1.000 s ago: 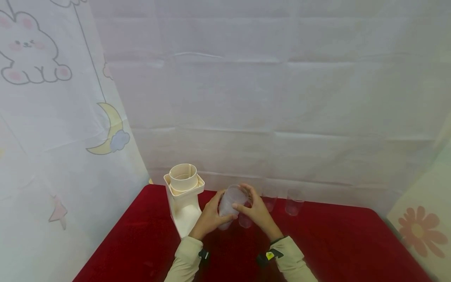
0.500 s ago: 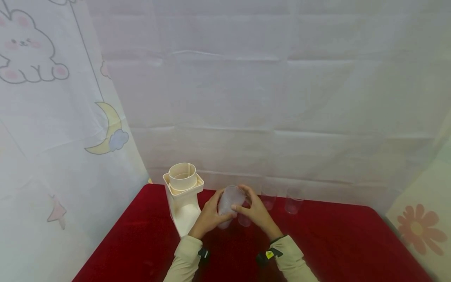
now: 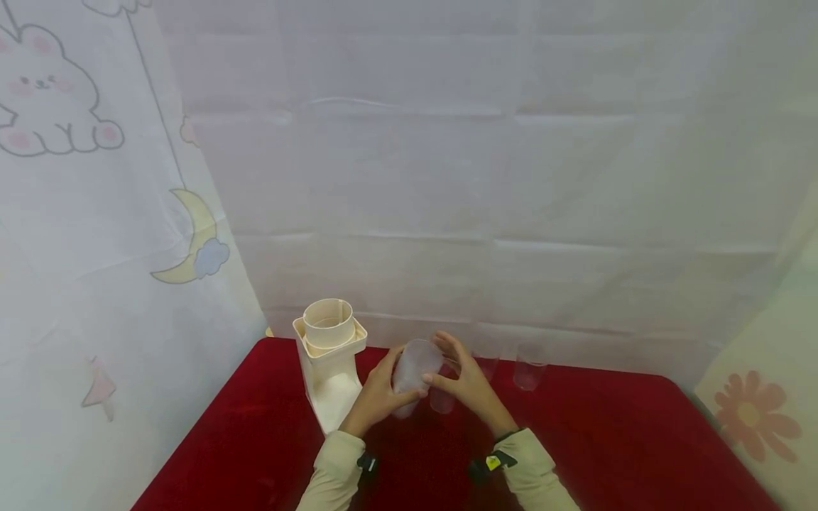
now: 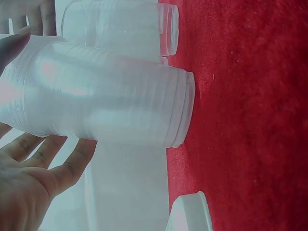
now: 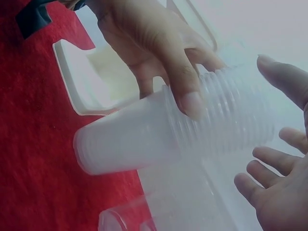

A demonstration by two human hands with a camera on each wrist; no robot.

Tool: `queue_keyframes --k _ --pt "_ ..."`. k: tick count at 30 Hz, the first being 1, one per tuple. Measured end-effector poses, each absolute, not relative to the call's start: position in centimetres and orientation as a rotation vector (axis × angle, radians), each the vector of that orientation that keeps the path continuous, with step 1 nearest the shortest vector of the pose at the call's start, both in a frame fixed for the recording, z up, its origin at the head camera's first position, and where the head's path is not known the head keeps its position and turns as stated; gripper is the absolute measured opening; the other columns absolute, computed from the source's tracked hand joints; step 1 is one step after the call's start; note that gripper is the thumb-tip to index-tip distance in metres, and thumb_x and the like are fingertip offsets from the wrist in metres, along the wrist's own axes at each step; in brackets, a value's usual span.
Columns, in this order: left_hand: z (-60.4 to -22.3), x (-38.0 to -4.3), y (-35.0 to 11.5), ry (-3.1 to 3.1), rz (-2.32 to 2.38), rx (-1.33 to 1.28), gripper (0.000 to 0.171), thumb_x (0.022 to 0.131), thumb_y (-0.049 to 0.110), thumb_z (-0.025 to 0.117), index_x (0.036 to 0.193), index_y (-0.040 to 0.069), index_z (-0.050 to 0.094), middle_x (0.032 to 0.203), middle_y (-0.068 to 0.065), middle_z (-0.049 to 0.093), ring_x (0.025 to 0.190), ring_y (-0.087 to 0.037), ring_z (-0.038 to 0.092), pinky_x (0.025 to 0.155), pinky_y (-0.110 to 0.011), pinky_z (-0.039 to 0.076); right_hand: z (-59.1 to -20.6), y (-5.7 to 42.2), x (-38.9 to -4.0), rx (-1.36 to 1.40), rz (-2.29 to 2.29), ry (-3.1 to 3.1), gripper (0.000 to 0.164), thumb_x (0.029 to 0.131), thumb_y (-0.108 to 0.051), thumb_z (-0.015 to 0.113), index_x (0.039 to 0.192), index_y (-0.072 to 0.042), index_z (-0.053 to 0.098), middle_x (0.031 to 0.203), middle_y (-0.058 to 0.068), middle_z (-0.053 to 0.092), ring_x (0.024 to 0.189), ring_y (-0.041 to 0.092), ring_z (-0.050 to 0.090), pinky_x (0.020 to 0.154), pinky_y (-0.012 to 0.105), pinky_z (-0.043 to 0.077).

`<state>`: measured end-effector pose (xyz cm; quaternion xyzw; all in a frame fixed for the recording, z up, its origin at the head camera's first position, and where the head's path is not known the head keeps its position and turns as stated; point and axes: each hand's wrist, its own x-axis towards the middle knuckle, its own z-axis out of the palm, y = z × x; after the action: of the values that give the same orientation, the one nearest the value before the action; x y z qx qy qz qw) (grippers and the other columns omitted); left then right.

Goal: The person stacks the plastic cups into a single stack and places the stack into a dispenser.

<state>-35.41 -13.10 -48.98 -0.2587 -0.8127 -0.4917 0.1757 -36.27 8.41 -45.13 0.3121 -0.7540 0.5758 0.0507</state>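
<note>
A nested stack of clear plastic cups (image 3: pixel 417 365) is held tilted above the table, its closed end downward. My left hand (image 3: pixel 375 396) grips it from the left; in the right wrist view the left thumb (image 5: pixel 191 103) presses just by the stacked rims. My right hand (image 3: pixel 469 387) is on the other side, near the rim end. In the right wrist view its fingers (image 5: pixel 272 173) are spread and stand apart from the cups. Behind the right hand a single clear cup (image 3: pixel 442 402) stands on the table, partly hidden.
Left of the hands stands a cream plastic holder (image 3: pixel 329 330) with a round open collar on top. Two more clear cups, one (image 3: pixel 488 358) and another (image 3: pixel 529 369), stand at the back near the wall sheet. Red cloth (image 3: pixel 607 426) covers the table.
Both hands and the cup stack stay in nearly the same place. The right fingers look slightly further from the stack's rim. The head view has shifted a little.
</note>
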Motion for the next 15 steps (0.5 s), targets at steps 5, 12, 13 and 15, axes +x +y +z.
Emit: queue_keyframes --k 5,12,13,15 --pt "-49.2 -35.4 -13.2 -2.287 -1.381 -0.743 0.084 0.079 0.034 0.086 0.148 0.016 0.042 0.133 -0.008 0.059 0.107 -0.023 0.062 0.083 -0.040 0.054 -44.9 8.8 -36.1 0.978 1.755 -2.257 0.078 0.088 -0.007 0.076 0.152 -0.003 0.032 0.152 0.024 0.039 0.141 0.042 0.035 0.110 0.056 0.033" --pt "-49.1 -35.4 -13.1 -2.280 -1.402 -0.720 0.083 0.077 0.035 0.087 0.146 0.017 0.045 0.131 -0.006 0.060 0.106 -0.022 0.062 0.084 -0.041 0.053 -44.6 9.4 -35.9 0.916 1.752 -2.265 0.077 0.088 -0.008 0.076 0.152 -0.009 0.034 0.152 0.022 0.039 0.139 0.045 0.036 0.109 0.056 0.034" --pt "-49.0 -35.4 -13.1 -2.282 -1.397 -0.717 0.083 0.077 0.036 0.087 0.146 0.017 0.045 0.131 -0.006 0.060 0.106 -0.022 0.062 0.085 -0.041 0.053 -44.6 9.5 -35.8 0.896 1.752 -2.267 0.078 0.087 -0.009 0.077 0.152 -0.009 0.034 0.152 0.022 0.040 0.139 0.044 0.037 0.109 0.056 0.034" --pt "-49.0 -35.5 -13.1 -2.284 -1.389 -0.711 0.082 0.077 0.035 0.087 0.146 0.017 0.045 0.130 -0.006 0.060 0.106 -0.022 0.062 0.085 -0.042 0.053 -44.4 9.6 -35.8 0.858 1.750 -2.266 0.078 0.087 -0.011 0.078 0.152 -0.012 0.035 0.152 0.021 0.040 0.139 0.042 0.038 0.109 0.056 0.035"
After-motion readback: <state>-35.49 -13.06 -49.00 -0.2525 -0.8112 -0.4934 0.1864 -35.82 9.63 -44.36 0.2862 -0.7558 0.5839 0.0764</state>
